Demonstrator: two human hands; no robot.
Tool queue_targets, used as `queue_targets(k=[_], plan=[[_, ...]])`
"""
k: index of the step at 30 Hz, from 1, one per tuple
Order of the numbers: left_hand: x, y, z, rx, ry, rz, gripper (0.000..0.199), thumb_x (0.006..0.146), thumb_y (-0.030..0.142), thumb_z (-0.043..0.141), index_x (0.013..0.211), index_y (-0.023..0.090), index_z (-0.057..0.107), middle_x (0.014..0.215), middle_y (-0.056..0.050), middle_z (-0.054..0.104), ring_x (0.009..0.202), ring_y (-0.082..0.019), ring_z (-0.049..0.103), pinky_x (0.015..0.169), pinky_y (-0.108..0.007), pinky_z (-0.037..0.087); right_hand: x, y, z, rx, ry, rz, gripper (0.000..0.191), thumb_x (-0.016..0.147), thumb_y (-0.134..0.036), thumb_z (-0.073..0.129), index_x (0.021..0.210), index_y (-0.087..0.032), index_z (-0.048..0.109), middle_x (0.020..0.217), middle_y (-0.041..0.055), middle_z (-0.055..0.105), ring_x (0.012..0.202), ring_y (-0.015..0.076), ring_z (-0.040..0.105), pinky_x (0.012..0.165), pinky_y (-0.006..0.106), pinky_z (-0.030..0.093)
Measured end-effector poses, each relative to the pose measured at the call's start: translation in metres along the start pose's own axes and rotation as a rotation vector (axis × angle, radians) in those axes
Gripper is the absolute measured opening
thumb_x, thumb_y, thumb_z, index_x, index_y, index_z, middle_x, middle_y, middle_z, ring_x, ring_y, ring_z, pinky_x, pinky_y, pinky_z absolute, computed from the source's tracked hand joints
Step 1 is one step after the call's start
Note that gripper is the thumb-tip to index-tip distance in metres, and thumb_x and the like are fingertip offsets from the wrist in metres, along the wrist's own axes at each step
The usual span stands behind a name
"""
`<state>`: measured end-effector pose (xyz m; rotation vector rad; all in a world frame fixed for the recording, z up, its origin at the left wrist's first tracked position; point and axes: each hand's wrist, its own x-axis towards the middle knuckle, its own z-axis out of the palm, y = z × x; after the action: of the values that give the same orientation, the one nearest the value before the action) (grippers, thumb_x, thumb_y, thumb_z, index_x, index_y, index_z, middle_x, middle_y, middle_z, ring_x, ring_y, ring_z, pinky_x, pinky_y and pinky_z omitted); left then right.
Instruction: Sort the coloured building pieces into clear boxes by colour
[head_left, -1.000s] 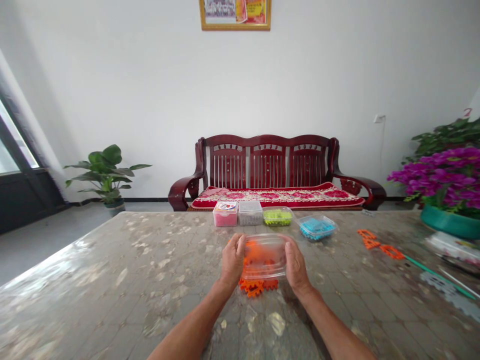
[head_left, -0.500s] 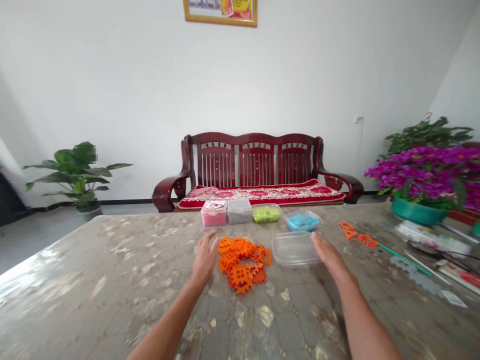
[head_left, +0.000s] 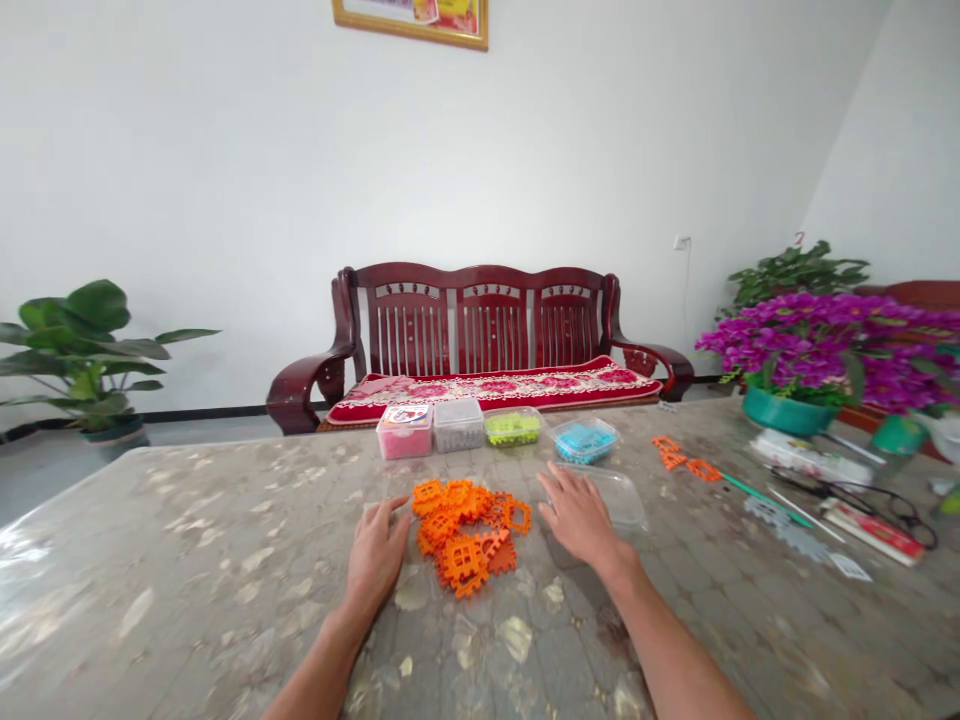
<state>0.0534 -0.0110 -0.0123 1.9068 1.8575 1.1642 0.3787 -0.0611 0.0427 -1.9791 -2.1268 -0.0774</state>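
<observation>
A loose pile of orange toothed plastic pieces (head_left: 465, 535) lies on the table between my two hands. My left hand (head_left: 377, 550), fingers apart and holding nothing, rests just left of the pile. To the right of the pile is my right hand (head_left: 581, 515), spread palm down and partly covering a clear plastic container (head_left: 619, 498). Whether it touches the container cannot be made out. Behind stand a pink box (head_left: 405, 434), a clear box of grey pieces (head_left: 458, 427), a tub of yellow-green pieces (head_left: 513, 428) and a tub of blue pieces (head_left: 585, 440).
Orange pieces (head_left: 684, 460), a green stick (head_left: 765, 500), grey pieces (head_left: 787, 530) and glasses (head_left: 892, 505) lie right on the patterned table (head_left: 225, 560). Purple flowers (head_left: 810, 345) stand in a teal pot. Beyond the table is a wooden bench (head_left: 491, 320).
My right hand has moved left from the clear container's right side to over its left part. My left hand has come slightly nearer to me. The camera view has turned slightly right.
</observation>
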Motion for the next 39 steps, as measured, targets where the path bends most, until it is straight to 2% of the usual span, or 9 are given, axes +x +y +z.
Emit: queue_targets(k=[6,9,12,15,19,24,28,35,39], plan=[[-0.001,0.001,0.0,0.086,-0.056,0.075,0.035,0.084,0.029,0.047,0.11,0.021,0.069,0.112,-0.008,0.071,0.112,-0.027,0.062,0.103,-0.041,0.046,-0.006,0.069,-0.012,-0.045,0.059,0.144,0.052,0.075,-0.003,0.04,0.115,-0.024,0.067,0.151,0.0078,0.047,0.135,0.0247,0.047,0.109,0.049,0.035],[-0.001,0.002,0.001,0.113,-0.084,0.104,0.034,0.085,0.028,0.047,0.109,0.022,0.069,0.111,-0.008,0.072,0.112,-0.027,0.062,0.103,-0.041,0.045,-0.013,0.103,-0.007,-0.114,0.099,0.283,0.049,0.074,-0.002,0.043,0.109,-0.024,0.068,0.15,0.0087,0.049,0.136,0.0275,0.045,0.109,0.054,0.034],[-0.001,0.003,0.002,0.121,-0.079,0.09,0.033,0.085,0.027,0.047,0.108,0.021,0.07,0.112,-0.008,0.072,0.112,-0.027,0.062,0.103,-0.041,0.045,-0.011,0.116,0.001,-0.179,0.22,0.363,0.046,0.076,-0.009,0.051,0.116,-0.024,0.067,0.149,0.0101,0.049,0.139,0.0335,0.038,0.109,0.057,0.032],[-0.001,0.003,0.002,0.109,-0.062,0.087,0.034,0.084,0.027,0.046,0.107,0.021,0.07,0.111,-0.008,0.073,0.111,-0.027,0.063,0.102,-0.041,0.046,0.005,0.104,0.008,-0.191,0.335,0.269,0.043,0.081,-0.016,0.056,0.123,-0.023,0.064,0.146,0.0103,0.051,0.137,0.0321,0.04,0.11,0.049,0.033],[-0.001,0.002,0.002,0.087,-0.064,0.093,0.033,0.083,0.028,0.046,0.105,0.021,0.071,0.11,-0.008,0.073,0.109,-0.027,0.064,0.101,-0.041,0.046,0.04,0.074,0.012,-0.169,0.357,0.179,0.044,0.085,-0.019,0.057,0.13,-0.018,0.059,0.142,0.013,0.054,0.131,0.0283,0.047,0.106,0.041,0.037],[-0.001,-0.001,0.003,0.058,-0.079,0.081,0.034,0.085,0.031,0.045,0.105,0.021,0.071,0.111,-0.008,0.073,0.111,-0.027,0.063,0.101,-0.041,0.046,0.067,0.065,0.015,-0.155,0.301,0.188,0.027,0.084,-0.016,0.061,0.11,-0.018,0.067,0.12,0.0131,0.065,0.11,0.0286,0.056,0.091,0.04,0.044],[0.001,-0.003,0.003,0.044,-0.094,0.079,0.035,0.085,0.032,0.044,0.105,0.021,0.071,0.113,-0.009,0.072,0.111,-0.028,0.063,0.102,-0.042,0.046,0.065,0.065,0.018,-0.142,0.315,0.162,0.017,0.088,-0.014,0.053,0.095,-0.018,0.068,0.102,0.0101,0.067,0.098,0.0252,0.057,0.083,0.035,0.045],[0.003,-0.003,0.004,0.002,-0.096,0.059,0.033,0.084,0.033,0.045,0.102,0.022,0.071,0.109,-0.007,0.073,0.109,-0.027,0.064,0.102,-0.04,0.046,0.04,0.034,0.019,-0.107,0.359,0.004,0.019,0.092,-0.016,0.051,0.094,-0.022,0.068,0.101,0.0087,0.069,0.098,0.024,0.059,0.08,0.033,0.048],[0.003,-0.004,0.005,-0.088,-0.03,0.047,0.036,0.083,0.036,0.045,0.104,0.02,0.07,0.107,-0.009,0.071,0.106,-0.028,0.064,0.099,-0.043,0.049,0.031,0.019,0.01,0.055,0.533,-0.079,0.021,0.095,-0.018,0.048,0.102,-0.021,0.067,0.104,0.0083,0.07,0.097,0.023,0.062,0.084,0.035,0.05]])
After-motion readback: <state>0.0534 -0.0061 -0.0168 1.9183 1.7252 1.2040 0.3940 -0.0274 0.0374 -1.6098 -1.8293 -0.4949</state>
